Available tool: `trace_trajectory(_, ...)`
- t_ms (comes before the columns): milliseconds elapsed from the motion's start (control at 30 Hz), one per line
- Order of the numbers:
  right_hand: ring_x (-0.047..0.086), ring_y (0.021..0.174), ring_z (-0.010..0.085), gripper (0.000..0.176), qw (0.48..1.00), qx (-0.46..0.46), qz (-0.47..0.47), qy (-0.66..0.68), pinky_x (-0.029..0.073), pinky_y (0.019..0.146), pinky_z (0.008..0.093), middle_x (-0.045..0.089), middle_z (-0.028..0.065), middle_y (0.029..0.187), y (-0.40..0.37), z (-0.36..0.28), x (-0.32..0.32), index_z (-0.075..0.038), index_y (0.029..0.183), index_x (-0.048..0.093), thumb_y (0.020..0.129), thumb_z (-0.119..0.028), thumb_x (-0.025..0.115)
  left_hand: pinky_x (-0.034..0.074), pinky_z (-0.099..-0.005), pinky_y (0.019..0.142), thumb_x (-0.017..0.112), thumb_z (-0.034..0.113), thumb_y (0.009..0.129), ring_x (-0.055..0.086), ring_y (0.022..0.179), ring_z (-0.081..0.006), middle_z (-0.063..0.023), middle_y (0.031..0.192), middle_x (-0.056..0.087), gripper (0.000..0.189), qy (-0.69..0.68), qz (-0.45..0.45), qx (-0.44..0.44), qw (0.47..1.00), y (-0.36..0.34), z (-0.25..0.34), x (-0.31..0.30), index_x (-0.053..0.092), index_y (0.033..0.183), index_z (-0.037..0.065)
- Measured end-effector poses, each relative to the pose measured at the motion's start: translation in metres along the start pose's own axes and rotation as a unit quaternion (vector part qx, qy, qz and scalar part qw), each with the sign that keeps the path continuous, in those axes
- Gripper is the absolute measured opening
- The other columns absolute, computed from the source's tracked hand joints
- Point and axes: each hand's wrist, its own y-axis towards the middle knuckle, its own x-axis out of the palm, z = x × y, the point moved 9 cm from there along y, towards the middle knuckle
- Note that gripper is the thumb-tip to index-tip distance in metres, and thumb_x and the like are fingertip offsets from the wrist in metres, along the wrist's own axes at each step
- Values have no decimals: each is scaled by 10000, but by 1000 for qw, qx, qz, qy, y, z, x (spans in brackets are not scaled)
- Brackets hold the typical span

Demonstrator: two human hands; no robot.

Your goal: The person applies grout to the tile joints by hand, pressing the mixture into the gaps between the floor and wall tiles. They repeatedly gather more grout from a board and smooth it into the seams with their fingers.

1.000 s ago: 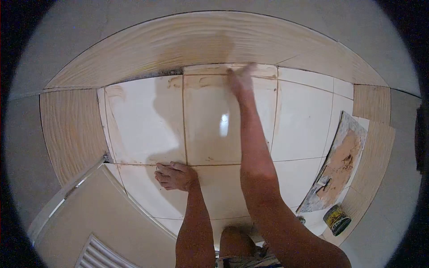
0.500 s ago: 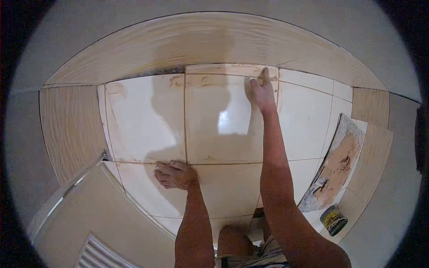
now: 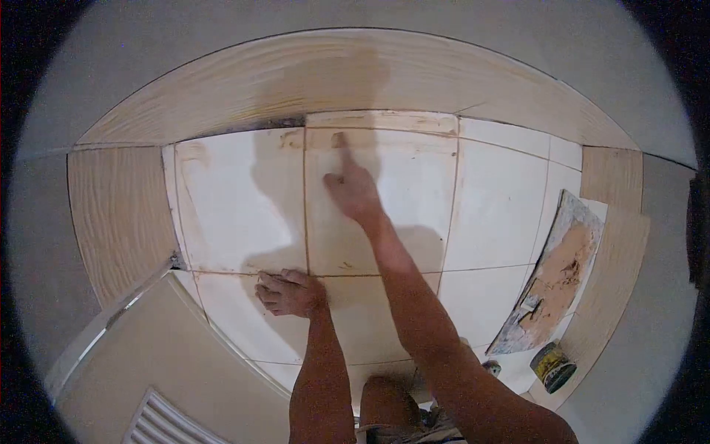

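Note:
My right hand [image 3: 353,191] is over a white floor tile [image 3: 410,192], its index finger stretched out and the thumb apart. The fingertip is at a brownish smear near the joint below a narrow tile strip [image 3: 384,119] along the wall. Nothing is held in it. My left hand [image 3: 292,293] leans on the tiled floor beside the crossing of two brown grout lines, fingers bent and slightly spread, holding nothing. Pinkish-brown paste [image 3: 562,270] lies on a grey board [image 3: 512,334] at the right.
A yellow and dark tin [image 3: 552,368] stands near the board, with a small object [image 3: 492,367] partly hidden by my right arm. A door [image 3: 170,340] with a louvred vent [image 3: 174,422] is at the lower left. Wood-look tiled walls [image 3: 355,70] border the floor, with a dark gap [image 3: 274,123] at the back.
My right hand has swept left along the joint, from the strip's right end to nearer its left end. The left hand has stayed in place.

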Motion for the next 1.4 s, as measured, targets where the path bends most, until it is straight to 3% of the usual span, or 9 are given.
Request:
trace_trajectory(133, 606, 749, 406, 803, 999, 15, -19, 39, 468, 765, 493, 612, 235, 724, -7, -14, -18, -138, 1474, 140, 802, -235, 569, 330, -566, 901, 371, 394, 943, 397, 1159, -412, -240, 1313, 380, 524, 38, 17, 13, 999, -2, -7, 8, 360, 1381, 106)
trace_trajectory(233, 504, 509, 199, 571, 978, 5, 207, 17, 429, 531, 411, 538, 198, 586, -24, 30, -91, -50, 1350, 414, 833, -247, 557, 336, -564, 885, 382, 387, 950, 402, 1146, -412, -244, 1309, 381, 516, 47, 35, 27, 998, -3, -6, 6, 357, 1381, 105)
trace_trajectory(333, 500, 515, 162, 598, 953, 146, 265, 5, 440, 525, 369, 554, 116, 578, -42, 80, -148, -100, 1419, 343, 853, -167, 524, 335, -567, 882, 384, 400, 949, 404, 1142, -414, -248, 1301, 385, 523, 43, 41, 31, 998, -2, -2, 2, 361, 1377, 99)
trace_trajectory(467, 648, 710, 266, 656, 942, -6, 327, -83, 507, 694, 349, 669, 159, 827, -28, 132, -180, -123, 1453, 262, 867, -258, 524, 334, -572, 882, 370, 402, 952, 403, 1140, -420, -249, 1294, 387, 523, 15, 15, 19, 1000, 0, 2, -4, 365, 1373, 93)
trace_trajectory(500, 651, 919, 313, 676, 964, 121, 235, -42, 493, 830, 354, 648, 190, 1058, -30, 119, -183, -120, 1455, 252, 858, -275, 529, 332, -573, 885, 363, 405, 952, 399, 1145, -422, -252, 1299, 382, 525, 22, 16, 19, 999, 0, 0, -1, 367, 1373, 92)
trace_trajectory(633, 626, 983, 351, 700, 978, 140, 149, -46, 479, 863, 383, 629, 225, 1086, -19, 95, -183, -130, 1457, 244, 847, -313, 535, 330, -577, 893, 346, 425, 949, 389, 1160, -426, -259, 1317, 366, 545, 23, 1, 6, 1000, 0, -3, 2, 363, 1376, 87)
trace_trajectory(1200, 628, 783, 393, 781, 971, 31, 32, -234, 492, 748, 433, 641, 240, 776, 3, 62, -127, -89, 1459, 198, 813, -387, 520, 317, -563, 913, 382, 402, 927, 388, 1174, -397, -223, 1314, 382, 547, 32, 5, 16, 999, -1, -6, 6, 349, 1385, 106)
trace_trajectory(1267, 628, 677, 282, 692, 965, -10, 71, -253, 497, 663, 364, 637, 164, 722, 2, 53, -121, -81, 1443, 267, 832, -283, 521, 317, -563, 911, 387, 397, 926, 389, 1170, -395, -219, 1309, 386, 545, 32, 10, 21, 999, -1, -5, 7, 349, 1386, 105)
trace_trajectory(1400, 617, 901, 270, 581, 989, 68, 87, 97, 474, 825, 347, 643, 167, 945, -18, 61, -135, -57, 1410, 338, 850, -121, 480, 320, -546, 916, 337, 425, 940, 386, 1169, -391, -238, 1276, 401, 539, 36, 20, 14, 999, -1, -4, 4, 381, 1364, 95)
